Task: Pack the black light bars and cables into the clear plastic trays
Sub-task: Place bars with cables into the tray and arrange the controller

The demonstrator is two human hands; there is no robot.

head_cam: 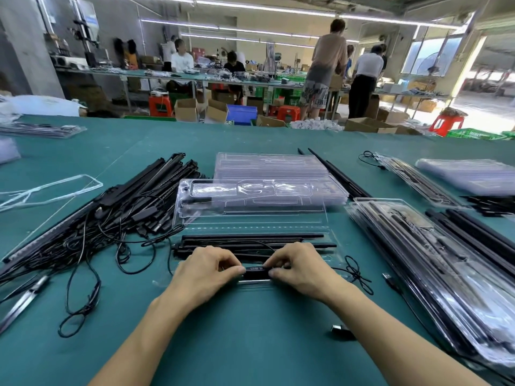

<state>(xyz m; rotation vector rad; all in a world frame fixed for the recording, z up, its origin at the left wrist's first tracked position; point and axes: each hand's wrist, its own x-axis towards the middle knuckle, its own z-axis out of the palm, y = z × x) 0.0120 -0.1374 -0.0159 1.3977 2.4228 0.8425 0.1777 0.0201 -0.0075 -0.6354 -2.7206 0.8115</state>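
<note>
An open clear plastic tray (328, 229) lies in front of me on the green table, its lid (195, 201) tipped up behind. Black light bars (250, 240) lie along the tray. At the tray's near edge, my left hand (206, 271) and my right hand (301, 268) each pinch one end of a small black inline controller (256, 270). Its thin cable (356, 271) loops off to the right of the tray.
A heap of loose black bars and tangled cables (111, 218) fills the left. Stacked clear trays (273, 168) lie behind, packed trays (434, 268) and more bars (479, 240) at right. A black plug (341, 330) lies near my right forearm. People work at far benches.
</note>
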